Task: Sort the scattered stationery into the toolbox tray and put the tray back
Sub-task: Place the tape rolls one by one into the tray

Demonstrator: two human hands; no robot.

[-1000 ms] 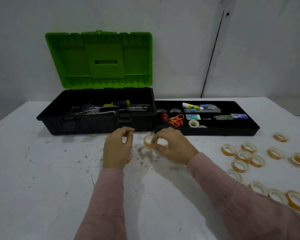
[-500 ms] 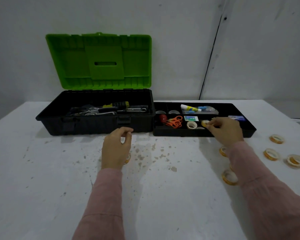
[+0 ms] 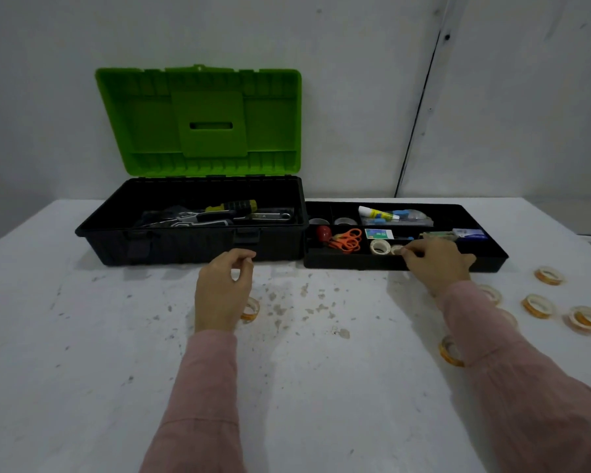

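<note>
Your two forearms wear long, dusty-pink sleeves (image 3: pixel 202 397) of soft, plain fabric, loose and faintly creased, ending at the wrists. Your left hand (image 3: pixel 223 295) and right hand (image 3: pixel 435 262) are bare, no gloves, rings or watch showing.

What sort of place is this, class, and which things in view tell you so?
Probably a plain workroom or test bench, not a home: a stained white table against bare walls, an open toolbox holding hand tools, and its tray beside scattered tape rolls.
</note>
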